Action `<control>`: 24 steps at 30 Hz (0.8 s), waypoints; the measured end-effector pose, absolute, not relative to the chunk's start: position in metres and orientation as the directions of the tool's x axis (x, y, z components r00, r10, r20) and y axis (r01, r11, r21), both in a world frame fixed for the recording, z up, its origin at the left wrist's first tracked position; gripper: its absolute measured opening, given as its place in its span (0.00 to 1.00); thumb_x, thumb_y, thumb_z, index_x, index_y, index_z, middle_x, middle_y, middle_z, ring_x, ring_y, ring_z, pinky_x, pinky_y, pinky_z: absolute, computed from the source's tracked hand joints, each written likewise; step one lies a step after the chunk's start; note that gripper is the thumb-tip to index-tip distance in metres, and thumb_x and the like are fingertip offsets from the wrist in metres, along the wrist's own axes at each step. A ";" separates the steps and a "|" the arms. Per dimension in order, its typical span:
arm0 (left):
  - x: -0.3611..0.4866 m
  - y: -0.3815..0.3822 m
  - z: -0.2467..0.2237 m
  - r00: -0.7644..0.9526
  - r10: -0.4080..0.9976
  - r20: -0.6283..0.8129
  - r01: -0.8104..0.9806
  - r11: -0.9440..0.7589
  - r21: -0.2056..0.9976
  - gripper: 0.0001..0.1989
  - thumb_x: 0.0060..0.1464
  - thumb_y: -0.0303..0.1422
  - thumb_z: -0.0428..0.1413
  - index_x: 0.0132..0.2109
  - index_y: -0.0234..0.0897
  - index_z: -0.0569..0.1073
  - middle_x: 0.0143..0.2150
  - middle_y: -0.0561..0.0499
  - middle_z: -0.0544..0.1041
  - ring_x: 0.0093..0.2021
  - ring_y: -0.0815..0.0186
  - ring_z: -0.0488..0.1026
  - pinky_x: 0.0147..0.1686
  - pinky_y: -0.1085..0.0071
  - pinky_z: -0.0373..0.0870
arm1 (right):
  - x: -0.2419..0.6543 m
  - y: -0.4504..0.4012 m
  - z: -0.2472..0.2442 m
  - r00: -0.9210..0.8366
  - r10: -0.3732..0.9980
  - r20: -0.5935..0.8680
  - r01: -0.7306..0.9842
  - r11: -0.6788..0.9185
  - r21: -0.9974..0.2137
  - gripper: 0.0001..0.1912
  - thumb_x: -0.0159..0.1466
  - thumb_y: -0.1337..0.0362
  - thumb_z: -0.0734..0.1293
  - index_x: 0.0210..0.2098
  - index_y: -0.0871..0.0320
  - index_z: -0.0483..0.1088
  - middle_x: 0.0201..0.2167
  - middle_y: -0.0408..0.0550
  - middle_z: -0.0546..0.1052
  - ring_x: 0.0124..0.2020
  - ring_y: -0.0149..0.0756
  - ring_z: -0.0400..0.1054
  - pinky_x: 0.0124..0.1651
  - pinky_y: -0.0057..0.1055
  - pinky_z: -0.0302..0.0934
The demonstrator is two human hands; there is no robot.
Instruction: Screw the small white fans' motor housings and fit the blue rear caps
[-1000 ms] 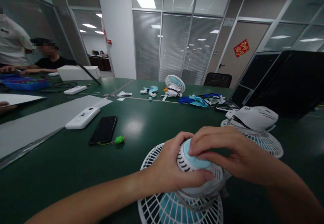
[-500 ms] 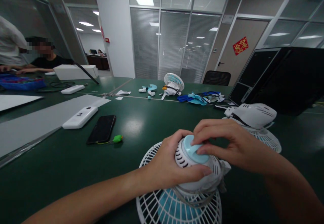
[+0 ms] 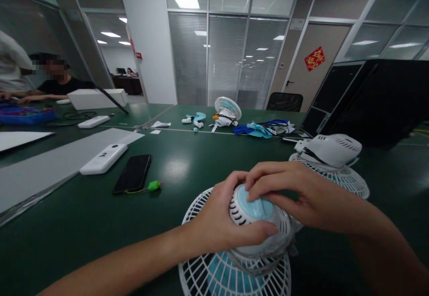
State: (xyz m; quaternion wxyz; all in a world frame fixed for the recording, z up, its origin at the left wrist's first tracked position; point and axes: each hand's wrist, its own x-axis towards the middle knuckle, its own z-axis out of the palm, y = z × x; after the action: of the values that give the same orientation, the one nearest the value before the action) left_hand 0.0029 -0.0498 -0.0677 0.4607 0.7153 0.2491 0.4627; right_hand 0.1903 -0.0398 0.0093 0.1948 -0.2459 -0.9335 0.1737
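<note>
A small white fan (image 3: pixel 187 256) lies face down on the green table, light blue blades showing through its grille. My left hand (image 3: pixel 223 218) wraps round the fan's vented motor housing from the left. On top of the housing sits a round light blue knob (image 3: pixel 253 204) with a raised ridge across it. My right hand (image 3: pixel 288 191) reaches in from the right, its bent fingers at the knob's rim; its thumb is partly hidden behind the fingers. A grey cable (image 3: pixel 258 269) loops round the fan below the housing.
A second fan (image 3: pixel 335 151) lies face down to the right, a third fan (image 3: pixel 225 113) farther back. At left are a phone (image 3: pixel 132 175), a green charm (image 3: pixel 154 185) and a white power bank (image 3: pixel 104 160). A black case (image 3: pixel 372 99) stands right; two people are far left.
My right fingers have shifted from pinching the knob's ridge to its far rim, and the ridge now points another way, so the knob has turned. My left hand keeps its hold.
</note>
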 end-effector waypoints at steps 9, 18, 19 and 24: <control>0.002 -0.048 -0.068 0.465 0.785 0.410 -0.063 -0.432 0.900 0.23 0.44 0.34 0.68 0.47 0.37 0.70 0.39 0.53 0.74 0.37 0.64 0.70 0.37 0.70 0.68 | 0.195 -0.036 0.009 -0.799 0.541 0.261 0.378 0.790 -0.482 0.10 0.65 0.57 0.70 0.42 0.55 0.77 0.43 0.48 0.77 0.42 0.33 0.72 0.45 0.28 0.65; 0.003 -0.052 -0.066 0.479 0.763 0.435 -0.034 -0.479 0.877 0.22 0.46 0.34 0.67 0.47 0.37 0.70 0.43 0.51 0.76 0.40 0.62 0.73 0.41 0.68 0.69 | 0.189 -0.036 0.004 -0.783 0.533 0.320 0.389 0.822 -0.417 0.11 0.65 0.56 0.69 0.35 0.58 0.75 0.31 0.42 0.71 0.31 0.27 0.65 0.32 0.24 0.55; 0.004 -0.052 -0.066 0.460 0.769 0.444 -0.032 -0.486 0.874 0.21 0.46 0.34 0.67 0.47 0.37 0.70 0.43 0.50 0.77 0.41 0.61 0.74 0.42 0.68 0.69 | 0.187 -0.035 0.003 -0.766 0.545 0.342 0.407 0.822 -0.399 0.12 0.65 0.56 0.69 0.33 0.59 0.74 0.29 0.42 0.70 0.29 0.27 0.64 0.31 0.25 0.54; 0.005 -0.049 -0.066 0.420 0.781 0.462 -0.034 -0.496 0.868 0.19 0.48 0.33 0.65 0.46 0.37 0.70 0.43 0.50 0.77 0.43 0.60 0.74 0.44 0.67 0.69 | 0.182 -0.035 0.000 -0.725 0.586 0.363 0.469 0.805 -0.364 0.15 0.65 0.54 0.68 0.30 0.60 0.71 0.28 0.41 0.69 0.28 0.28 0.61 0.31 0.26 0.52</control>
State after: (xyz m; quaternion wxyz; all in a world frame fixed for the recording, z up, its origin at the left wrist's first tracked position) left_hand 0.0047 -0.0493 -0.0662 0.4309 0.7242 0.2577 0.4726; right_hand 0.1817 -0.0351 0.0001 0.2357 -0.2867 -0.9203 0.1241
